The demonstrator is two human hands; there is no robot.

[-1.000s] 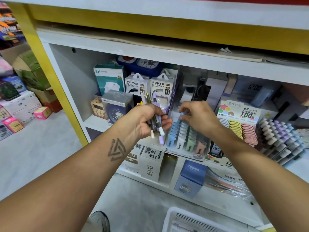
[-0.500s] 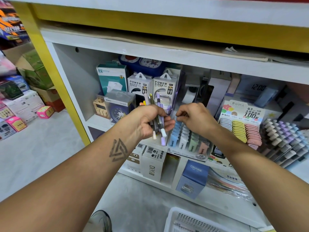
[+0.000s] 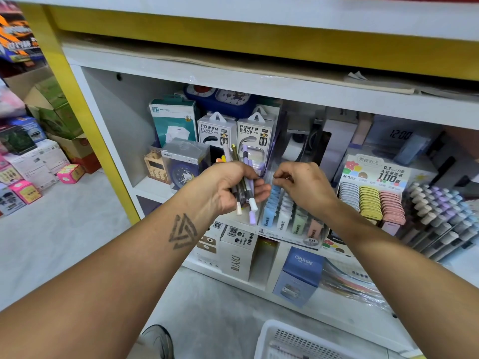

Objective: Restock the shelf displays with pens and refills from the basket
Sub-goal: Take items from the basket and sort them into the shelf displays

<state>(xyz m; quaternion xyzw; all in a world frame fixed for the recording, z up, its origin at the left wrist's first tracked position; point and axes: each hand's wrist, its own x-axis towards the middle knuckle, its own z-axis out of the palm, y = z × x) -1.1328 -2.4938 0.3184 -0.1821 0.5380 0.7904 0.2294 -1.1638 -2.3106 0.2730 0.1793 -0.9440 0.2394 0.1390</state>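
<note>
My left hand [image 3: 228,187] grips a bundle of several pens [image 3: 251,203] in purple, white, yellow and dark colours, upright in front of the middle shelf. My right hand [image 3: 305,187] hovers just right of the bundle, fingers curled and thumb near the fingertips, with nothing visible in it and a small gap to the pens. Below it stands a tilted display of pastel refill packs [image 3: 285,218] in blue, white, green and pink rows. The white basket [image 3: 269,332] shows at the bottom edge on the floor.
A lead-case display [image 3: 370,200] and a rack of pastel-capped pens [image 3: 440,216] stand to the right. Power bank boxes [image 3: 216,130] and clocks fill the shelf back. A blue box [image 3: 300,275] sits on the lower shelf. Stacked cartons [image 3: 33,161] line the floor at left.
My right hand has lifted off the refill display and moved left toward the pen bundle. The left hand with the pens has stayed nearly still.
</note>
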